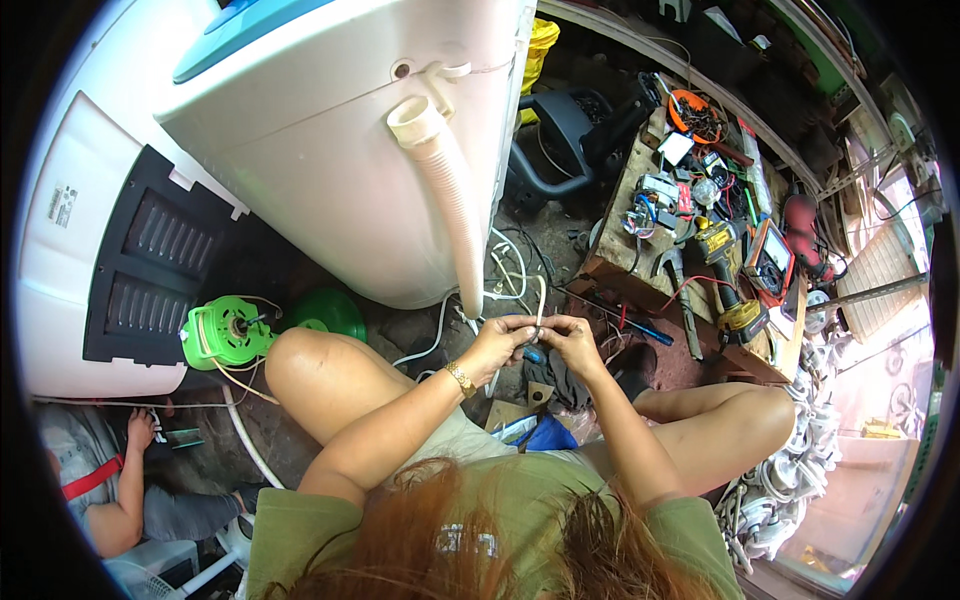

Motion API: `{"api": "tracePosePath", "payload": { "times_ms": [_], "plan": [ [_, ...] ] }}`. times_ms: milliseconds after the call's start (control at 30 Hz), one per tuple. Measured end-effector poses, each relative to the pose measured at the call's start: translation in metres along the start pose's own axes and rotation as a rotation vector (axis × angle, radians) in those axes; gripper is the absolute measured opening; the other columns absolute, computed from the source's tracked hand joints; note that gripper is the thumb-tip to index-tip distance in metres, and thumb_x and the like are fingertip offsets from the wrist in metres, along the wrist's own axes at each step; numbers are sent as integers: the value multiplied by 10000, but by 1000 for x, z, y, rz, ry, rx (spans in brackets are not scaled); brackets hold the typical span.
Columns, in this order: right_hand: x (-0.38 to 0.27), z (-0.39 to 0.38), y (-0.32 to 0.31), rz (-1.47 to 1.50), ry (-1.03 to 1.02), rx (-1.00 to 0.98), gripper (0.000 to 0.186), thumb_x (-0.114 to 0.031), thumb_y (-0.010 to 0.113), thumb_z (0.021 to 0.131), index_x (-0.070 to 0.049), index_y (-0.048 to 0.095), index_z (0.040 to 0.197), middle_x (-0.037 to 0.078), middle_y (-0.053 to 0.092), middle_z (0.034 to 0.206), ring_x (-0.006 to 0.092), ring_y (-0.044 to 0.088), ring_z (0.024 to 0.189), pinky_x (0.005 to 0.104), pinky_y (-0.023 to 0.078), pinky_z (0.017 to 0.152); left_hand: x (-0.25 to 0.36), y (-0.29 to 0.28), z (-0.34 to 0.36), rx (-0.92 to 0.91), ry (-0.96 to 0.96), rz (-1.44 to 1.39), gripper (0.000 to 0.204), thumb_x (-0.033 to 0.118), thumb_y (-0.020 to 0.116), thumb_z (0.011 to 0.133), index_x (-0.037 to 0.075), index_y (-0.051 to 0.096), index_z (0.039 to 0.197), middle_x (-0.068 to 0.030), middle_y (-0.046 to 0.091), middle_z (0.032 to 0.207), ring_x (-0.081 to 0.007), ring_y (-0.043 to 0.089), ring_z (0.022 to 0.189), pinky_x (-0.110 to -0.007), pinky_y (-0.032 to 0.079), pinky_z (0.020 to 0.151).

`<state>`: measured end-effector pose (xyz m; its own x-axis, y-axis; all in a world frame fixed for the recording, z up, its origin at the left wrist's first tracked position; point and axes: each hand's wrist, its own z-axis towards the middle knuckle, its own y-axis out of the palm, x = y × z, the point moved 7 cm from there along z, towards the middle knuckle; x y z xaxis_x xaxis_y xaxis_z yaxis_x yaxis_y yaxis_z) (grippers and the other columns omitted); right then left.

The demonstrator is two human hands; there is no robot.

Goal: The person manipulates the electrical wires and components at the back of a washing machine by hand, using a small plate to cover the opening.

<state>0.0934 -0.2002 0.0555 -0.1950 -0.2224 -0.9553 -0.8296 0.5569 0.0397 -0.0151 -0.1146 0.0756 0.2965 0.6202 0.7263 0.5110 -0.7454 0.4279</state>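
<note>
Both my hands meet in front of me, above my lap, with the fingertips pinched together on a white cable [541, 294]. My left hand [497, 345], with a gold watch on its wrist, grips the cable from the left. From the right, my right hand [567, 342] pinches at the same spot. What lies between the fingertips is too small to make out. The cable rises past my fingers toward loops of white cord [512, 272] on the floor. Just behind my hands hangs a ribbed cream drain hose [455, 195], fixed to a white washing machine [300, 150].
On the right stands a wooden workbench [620, 215] with a yellow cordless drill [722, 250], a multimeter [768, 262] and an orange bowl [692, 115]. A green motor [225, 332] sits left of my knee. Another person [110, 490] sits at lower left.
</note>
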Motion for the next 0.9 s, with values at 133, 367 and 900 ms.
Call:
{"api": "tracePosePath", "payload": {
  "times_ms": [133, 367, 900],
  "plan": [
    [7, 3, 7, 56, -7, -11, 291, -42, 698, 799, 3, 589, 1065, 34, 621, 797, 90, 561, 685, 248, 474, 633, -7, -16, 1, 122, -45, 28, 238, 203, 637, 882, 74, 570, 1072, 3, 615, 843, -66, 489, 559, -194, 369, 461],
    [29, 8, 4, 177, 97, -7, 631, -58, 771, 715, -91, 430, 1245, 55, 505, 1021, 126, 503, 882, 271, 464, 769, -25, -11, -2, -121, -279, -11, 374, 391, 639, 868, 98, 557, 1084, -2, 590, 871, -102, 514, 652, -244, 406, 522],
    [-87, -21, 10, -526, -449, 144, 623, -108, 793, 629, -66, 525, 1189, 124, 559, 1101, 271, 537, 989, 373, 438, 882, -3, -1, -2, 87, 104, -66, 156, 148, 613, 884, 35, 590, 989, -39, 634, 876, -112, 604, 767, -244, 453, 601]
  ]
}}
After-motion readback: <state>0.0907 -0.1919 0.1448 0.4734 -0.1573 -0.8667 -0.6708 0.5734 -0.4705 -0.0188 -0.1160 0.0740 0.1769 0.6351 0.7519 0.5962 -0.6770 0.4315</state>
